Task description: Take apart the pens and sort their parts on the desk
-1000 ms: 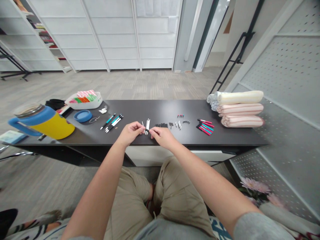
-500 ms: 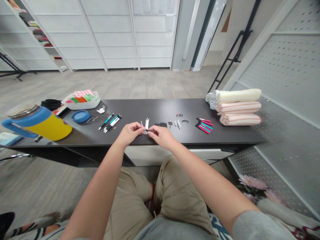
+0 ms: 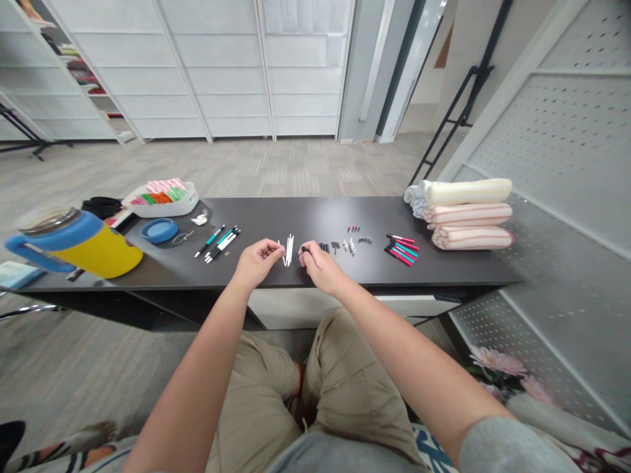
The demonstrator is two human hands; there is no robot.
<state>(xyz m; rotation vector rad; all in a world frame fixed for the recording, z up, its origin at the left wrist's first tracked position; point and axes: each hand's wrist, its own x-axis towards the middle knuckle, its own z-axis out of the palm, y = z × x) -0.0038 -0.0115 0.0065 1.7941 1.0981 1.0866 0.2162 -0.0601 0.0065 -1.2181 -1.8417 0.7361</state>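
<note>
Taking twelve o'clock as straight away from my lap, I am working from both sides of the thin white sticks [image 3: 290, 249], which are lying on the dark table [image 3: 266, 217] in a narrow bundle between my hands. Their long axis is running nearly twelve to six, tipping slightly towards one. From my left hand [image 3: 256, 264] the bundle is sitting at three o'clock, just beside my fingertips; from my right hand [image 3: 320, 268] it is lying at nine, a touch farther off, so my left is being the nearer one. One more white stick is showing right by my left fingertips, leaning eleven to five, and I cannot tell whether I am pinching it or it is only lying behind them. My left thumb and finger are standing close together, narrow. My right fingers are curling in tightly on a small dark piece [image 3: 304, 248], its outline mostly hidden. From that hand, the short black tubes [image 3: 324, 247] are resting at about one o'clock, partly covered by it, and the coloured tubes [image 3: 404, 252] are lying well apart, towards three.
</note>
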